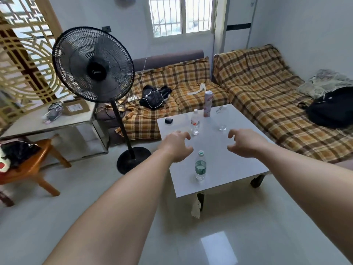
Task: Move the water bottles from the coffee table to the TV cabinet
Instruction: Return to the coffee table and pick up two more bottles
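Note:
Three clear water bottles stand upright on the white coffee table. The green-label bottle is nearest, by the front edge. A red-label bottle stands mid-table, and a label-less clear bottle stands further right and back. My left hand hovers open, fingers curled, above the table between the green-label and red-label bottles. My right hand hovers open to the right of them, in front of the clear bottle. Neither hand touches a bottle. The TV cabinet is not in view.
A pink spray can and a small black case share the table's far side. A black standing fan stands left of the table. Plaid-covered sofas wrap the back and right. A wooden stool and a low side table are at left.

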Demonstrator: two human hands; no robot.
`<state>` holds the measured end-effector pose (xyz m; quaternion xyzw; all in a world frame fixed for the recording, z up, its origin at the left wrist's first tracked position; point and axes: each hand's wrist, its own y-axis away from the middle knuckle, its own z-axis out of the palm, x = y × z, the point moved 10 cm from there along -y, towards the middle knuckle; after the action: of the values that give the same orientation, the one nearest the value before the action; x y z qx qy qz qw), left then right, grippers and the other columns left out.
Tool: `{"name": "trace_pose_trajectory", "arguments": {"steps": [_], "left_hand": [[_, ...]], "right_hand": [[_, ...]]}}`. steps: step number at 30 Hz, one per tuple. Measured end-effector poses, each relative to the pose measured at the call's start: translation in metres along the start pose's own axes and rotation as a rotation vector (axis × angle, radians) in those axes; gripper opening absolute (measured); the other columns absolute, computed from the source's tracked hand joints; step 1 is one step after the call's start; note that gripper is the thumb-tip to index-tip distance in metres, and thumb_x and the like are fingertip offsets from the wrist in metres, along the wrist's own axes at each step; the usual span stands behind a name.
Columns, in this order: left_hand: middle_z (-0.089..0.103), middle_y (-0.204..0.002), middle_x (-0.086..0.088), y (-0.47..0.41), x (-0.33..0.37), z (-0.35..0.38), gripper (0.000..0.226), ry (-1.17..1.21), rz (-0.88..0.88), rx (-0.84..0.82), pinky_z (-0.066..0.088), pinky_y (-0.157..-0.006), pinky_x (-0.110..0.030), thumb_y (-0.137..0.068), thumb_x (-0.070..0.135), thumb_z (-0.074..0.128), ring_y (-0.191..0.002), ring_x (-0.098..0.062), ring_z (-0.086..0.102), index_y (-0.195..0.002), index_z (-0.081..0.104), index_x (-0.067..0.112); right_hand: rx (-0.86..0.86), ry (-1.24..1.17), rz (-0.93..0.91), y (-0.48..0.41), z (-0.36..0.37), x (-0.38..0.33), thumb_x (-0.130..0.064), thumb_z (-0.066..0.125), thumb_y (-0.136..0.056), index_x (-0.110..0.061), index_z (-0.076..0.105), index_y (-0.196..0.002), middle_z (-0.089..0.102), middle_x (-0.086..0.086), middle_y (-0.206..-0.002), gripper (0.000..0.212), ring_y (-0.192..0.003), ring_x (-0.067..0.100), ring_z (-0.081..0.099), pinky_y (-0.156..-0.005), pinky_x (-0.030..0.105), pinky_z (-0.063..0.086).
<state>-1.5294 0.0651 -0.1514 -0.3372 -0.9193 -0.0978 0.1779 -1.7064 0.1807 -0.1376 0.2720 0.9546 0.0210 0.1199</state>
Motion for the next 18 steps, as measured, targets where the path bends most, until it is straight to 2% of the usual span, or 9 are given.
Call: {"name": "trace_pose_trajectory", "arguments": {"steps": [6, 9, 18], "left_hand": [[0.05, -0.13, 0.001, -0.087, 0.053, 0.024, 0.043, -0.035, -0.039, -0.015, 0.051, -0.087, -0.042, -0.082, 0.042, 0.055, -0.11, -0.023, 0.053, -0.124, 0.052, 0.031], [0.049, -0.133, 0.002, -0.121, 0.075, 0.031, 0.042, -0.016, -0.047, -0.009, 0.052, -0.086, -0.042, -0.082, 0.041, 0.055, -0.109, -0.023, 0.054, -0.123, 0.052, 0.031], [0.045, -0.137, -0.001, -0.216, 0.115, 0.032, 0.038, -0.008, -0.038, 0.028, 0.055, -0.079, -0.042, -0.082, 0.04, 0.055, -0.107, -0.024, 0.054, -0.119, 0.054, 0.031]], "right_hand": [[-0.061, 0.01, -0.01, -0.082, -0.015, 0.071, -0.035, 0.057, -0.085, -0.024, 0.052, -0.129, 0.06, 0.004, -0.129, 0.046, -0.116, 0.026, 0.055, -0.091, 0.038, 0.049], [-0.035, 0.025, -0.025, -0.117, -0.033, 0.1, -0.033, 0.056, -0.085, -0.023, 0.053, -0.128, 0.06, 0.004, -0.128, 0.045, -0.116, 0.026, 0.055, -0.089, 0.037, 0.049], [0.002, 0.012, -0.05, -0.197, -0.063, 0.148, -0.036, 0.059, -0.085, -0.022, 0.054, -0.127, 0.059, 0.0, -0.128, 0.045, -0.116, 0.022, 0.055, -0.088, 0.035, 0.049]]}}
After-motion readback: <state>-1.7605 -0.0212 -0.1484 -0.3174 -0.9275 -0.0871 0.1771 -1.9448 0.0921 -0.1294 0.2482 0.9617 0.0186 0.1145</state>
